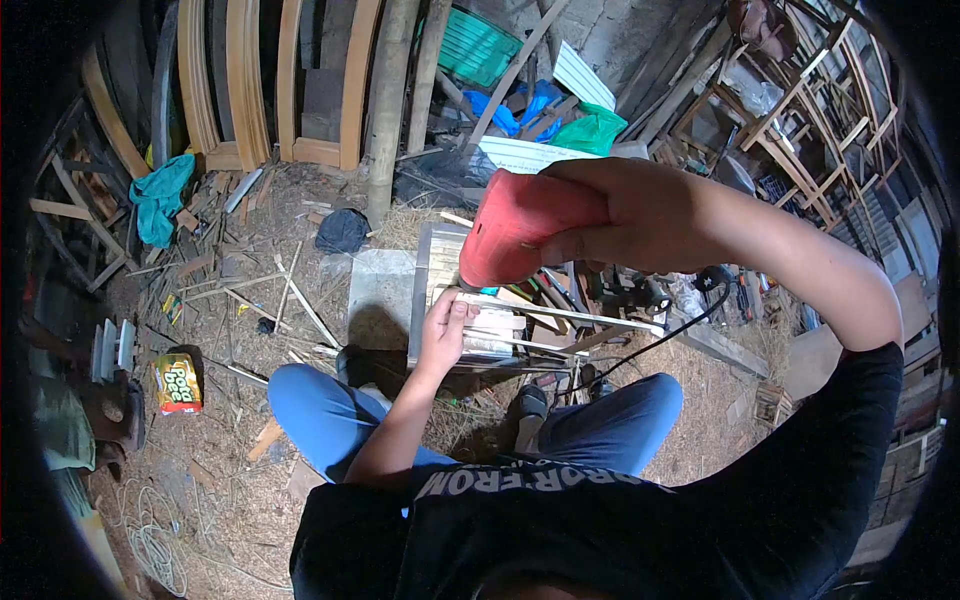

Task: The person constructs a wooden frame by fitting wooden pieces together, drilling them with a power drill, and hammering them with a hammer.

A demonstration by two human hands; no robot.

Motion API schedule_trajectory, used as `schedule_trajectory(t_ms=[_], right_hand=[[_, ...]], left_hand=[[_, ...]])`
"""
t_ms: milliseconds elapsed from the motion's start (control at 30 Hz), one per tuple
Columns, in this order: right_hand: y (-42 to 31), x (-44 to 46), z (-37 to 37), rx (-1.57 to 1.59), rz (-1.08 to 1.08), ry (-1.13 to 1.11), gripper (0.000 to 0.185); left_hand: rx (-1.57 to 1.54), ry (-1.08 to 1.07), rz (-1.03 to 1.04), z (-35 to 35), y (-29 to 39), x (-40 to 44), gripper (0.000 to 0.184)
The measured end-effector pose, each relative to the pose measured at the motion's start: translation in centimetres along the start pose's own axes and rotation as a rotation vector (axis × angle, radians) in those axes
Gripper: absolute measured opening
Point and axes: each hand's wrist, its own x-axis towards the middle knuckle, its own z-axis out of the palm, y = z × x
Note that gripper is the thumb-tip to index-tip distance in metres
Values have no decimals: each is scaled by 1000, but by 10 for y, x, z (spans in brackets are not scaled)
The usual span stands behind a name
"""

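Observation:
My right hand (630, 215) is wrapped round the grip of a red power drill (510, 225), held with its nose pointing down. Its tip and any bit are hidden from this angle. Just below the drill's nose, my left hand (445, 325) pinches one end of a thin wooden strip (570, 314), which stretches off to the right. More short wooden pieces (495, 322) lie beside it on a low box-like stand (423, 290) between my knees. The drill's nose is close to my left fingertips; contact with the strip cannot be made out.
A black cable (680, 328) curves over the ground on the right. Curved wooden frames (245, 80) lean at the back left, near a teal cloth (160, 200). A yellow snack packet (178, 383) and coiled string (152, 540) lie left. Wooden scraps (300, 290) litter the floor.

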Motion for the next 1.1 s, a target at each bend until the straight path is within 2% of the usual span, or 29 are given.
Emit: schedule_trajectory(t_ms=[167,267,367,467,567,767,867,1100], right_hand=[[1,1,0,-137,-25,17,53],[-4,1,-1,-6,90,-19,54],[-2,1,-2,46,-4,-33,53],[2,1,-2,-29,-84,9,53],[0,1,-1,-47,23,2,53],[1,0,0,-102,8,-2,52],[2,0,3,-18,-9,32,50],[-3,2,-1,-119,-38,14,51]], left_hand=[[-21,8,-7,2,3,0,31],[-31,9,-18,2,3,0,31],[-8,9,-6,2,6,0,32],[-2,4,-10,2,7,0,33],[1,1,-11,1,5,1,33],[9,8,-6,1,-2,1,32],[19,14,-7,2,3,0,32],[-1,14,6,2,3,1,32]])
